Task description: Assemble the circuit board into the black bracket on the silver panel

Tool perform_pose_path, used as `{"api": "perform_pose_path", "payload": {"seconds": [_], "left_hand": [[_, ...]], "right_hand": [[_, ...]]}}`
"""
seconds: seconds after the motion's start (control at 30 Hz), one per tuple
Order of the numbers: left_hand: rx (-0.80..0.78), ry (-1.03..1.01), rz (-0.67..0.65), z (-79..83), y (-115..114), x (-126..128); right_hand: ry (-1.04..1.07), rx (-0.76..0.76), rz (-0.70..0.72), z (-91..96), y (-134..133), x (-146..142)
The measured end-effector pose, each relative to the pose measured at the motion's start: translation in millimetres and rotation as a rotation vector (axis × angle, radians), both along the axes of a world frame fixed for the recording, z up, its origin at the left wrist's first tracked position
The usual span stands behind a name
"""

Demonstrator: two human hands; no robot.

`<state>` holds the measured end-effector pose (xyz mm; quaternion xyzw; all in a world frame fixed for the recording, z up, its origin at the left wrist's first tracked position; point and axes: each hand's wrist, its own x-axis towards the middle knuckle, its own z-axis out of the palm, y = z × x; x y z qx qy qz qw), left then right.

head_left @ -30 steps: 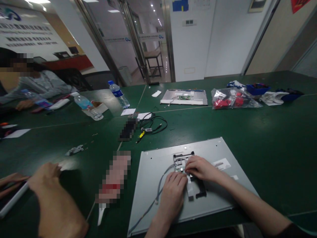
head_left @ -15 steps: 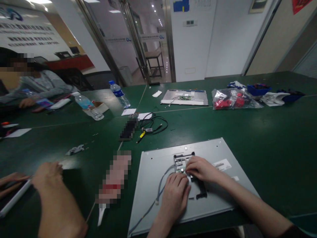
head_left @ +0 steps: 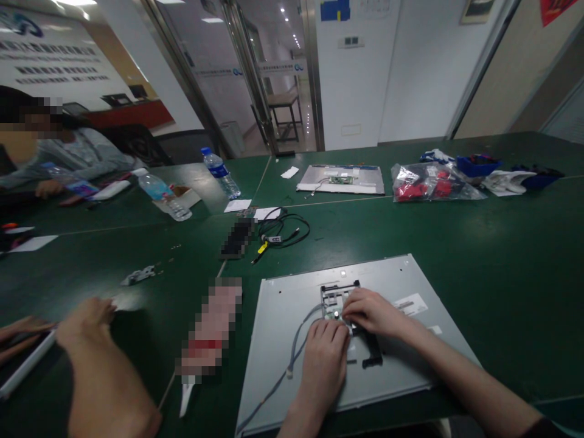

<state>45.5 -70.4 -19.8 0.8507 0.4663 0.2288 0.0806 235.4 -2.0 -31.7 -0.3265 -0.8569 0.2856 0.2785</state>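
A flat grey display panel [head_left: 278,340] lies back side up in front of me. Black bracket pieces [head_left: 373,350] and a small green circuit board [head_left: 329,315] sit near its middle. My right hand [head_left: 371,311] is closed, its thumb and fingertips pinched at the board's right side. Just below, my left hand [head_left: 325,359] rests on the panel with bent fingers closed at the board's lower edge. Whatever is between the fingertips of either hand is hidden. A grey cable [head_left: 294,340] runs from the board to the panel's lower left corner.
At the left, another person's arm [head_left: 104,371] reaches in beside a white-edged object [head_left: 30,362]. Beyond the panel lie a black cable [head_left: 285,234], a second panel [head_left: 340,179], a plastic bag with red items [head_left: 435,182] and bottles [head_left: 221,173]. Another person sits far left.
My left hand has shifted slightly right, its wrist turned and its thumb now tucked out of sight. My right hand stays in nearly the same place on the panel.
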Motion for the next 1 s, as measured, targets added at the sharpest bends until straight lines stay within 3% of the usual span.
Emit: {"api": "perform_pose_path", "payload": {"seconds": [0.3, 0.7, 1.0], "left_hand": [[-0.055, 0.031, 0.01, -9.4, -1.4, -0.4], [-0.083, -0.05, -0.047, 1.7, -5.0, -2.8], [-0.02, 0.024, -0.073, 2.1, -15.1, -7.9]], "right_hand": [[0.001, 0.009, 0.005, -1.4, 0.7, -0.9], [0.003, 0.012, 0.0, 3.8, 0.0, 0.4], [0.001, 0.022, 0.008, 1.0, 0.3, 1.8]]}}
